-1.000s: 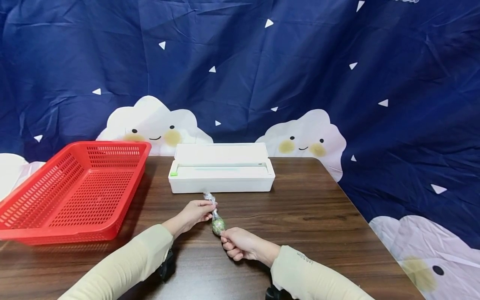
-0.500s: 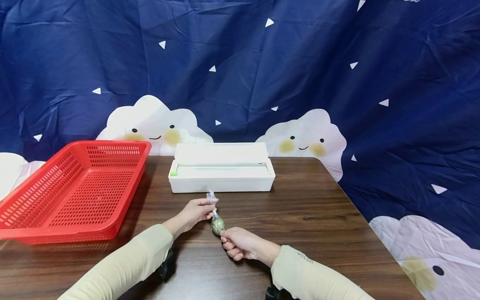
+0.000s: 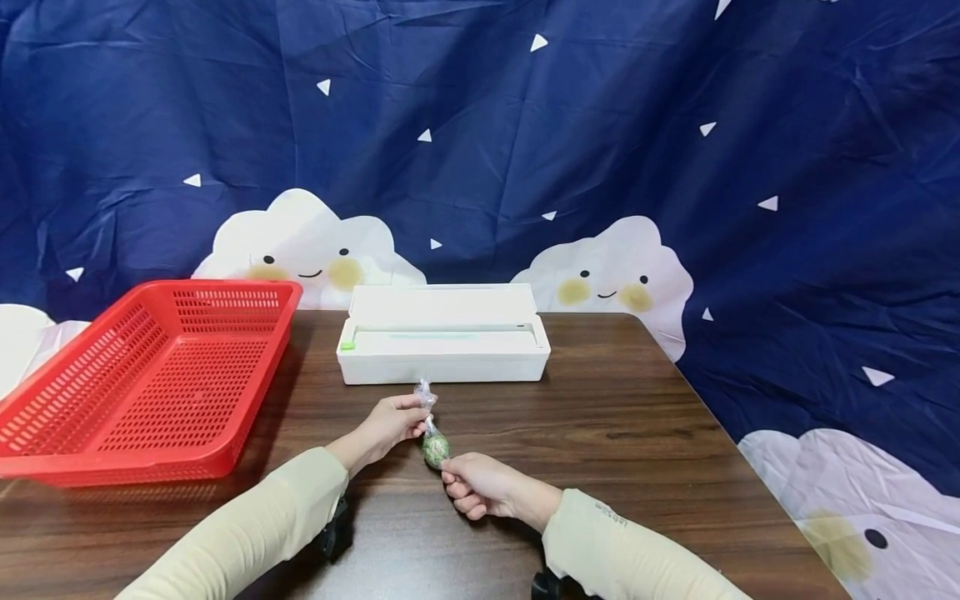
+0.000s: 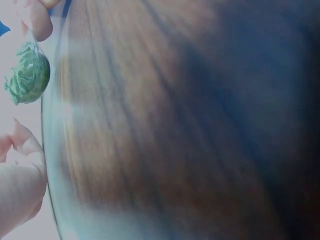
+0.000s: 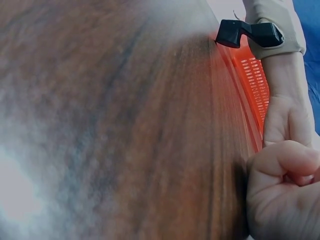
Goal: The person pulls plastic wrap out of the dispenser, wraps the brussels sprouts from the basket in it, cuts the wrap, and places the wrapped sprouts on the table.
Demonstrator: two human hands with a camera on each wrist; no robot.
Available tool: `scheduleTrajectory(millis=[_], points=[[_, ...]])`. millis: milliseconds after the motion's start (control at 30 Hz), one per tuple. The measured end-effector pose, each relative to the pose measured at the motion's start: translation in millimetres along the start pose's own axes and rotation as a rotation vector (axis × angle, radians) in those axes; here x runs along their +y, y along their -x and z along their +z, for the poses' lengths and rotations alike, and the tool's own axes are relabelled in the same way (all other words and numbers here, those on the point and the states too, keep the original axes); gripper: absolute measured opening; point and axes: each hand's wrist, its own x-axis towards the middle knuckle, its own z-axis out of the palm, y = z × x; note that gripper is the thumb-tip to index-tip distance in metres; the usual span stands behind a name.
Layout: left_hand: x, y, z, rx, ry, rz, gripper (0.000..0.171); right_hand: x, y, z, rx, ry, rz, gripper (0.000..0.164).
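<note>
A small green ball-shaped thing wrapped in clear plastic film (image 3: 436, 448) is held a little above the table, with the film twisted into a neck at its upper end. My left hand (image 3: 386, 427) pinches that neck between thumb and fingers, and a loose film tail sticks out beyond them. At the ball's lower right, my right hand (image 3: 483, 489) has its thumb and forefinger pinched together, its other fingers curled. Green creases under the film show on the wrapped ball (image 4: 29, 75) in the left wrist view. In the right wrist view, the curled right hand (image 5: 282, 187) hides the ball.
Behind the hands stands a long white cling film box (image 3: 444, 368) with its lid raised and a green slider at its left end. To the left is a red perforated plastic basket (image 3: 213, 458). Both are on a dark wooden table (image 3: 600, 433) before a blue cloud-patterned cloth (image 3: 480, 125).
The film tail above my left fingers has swung slightly right and spread a little as the neck was twisted. Both hands have stayed nearly in place.
</note>
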Motion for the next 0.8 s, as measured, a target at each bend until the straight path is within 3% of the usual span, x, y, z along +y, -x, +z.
scheduleTrajectory(millis=[200, 567, 800], points=[[-2.9, -1.1, -1.1, -0.025, -0.022, 0.031, 0.027, -0.4, -0.5, -0.6, -0.005, 0.001, 0.001, 0.028], [4.1, 0.7, -4.6, -0.115, -0.051, -0.048, 0.045, -0.5, 0.0, -1.0, -0.002, 0.007, 0.003, 0.028], [0.6, 2.9, -6.7, -0.138, -0.130, 0.005, 0.044, 0.3, -0.5, -1.3, 0.005, 0.011, -0.001, 0.028]])
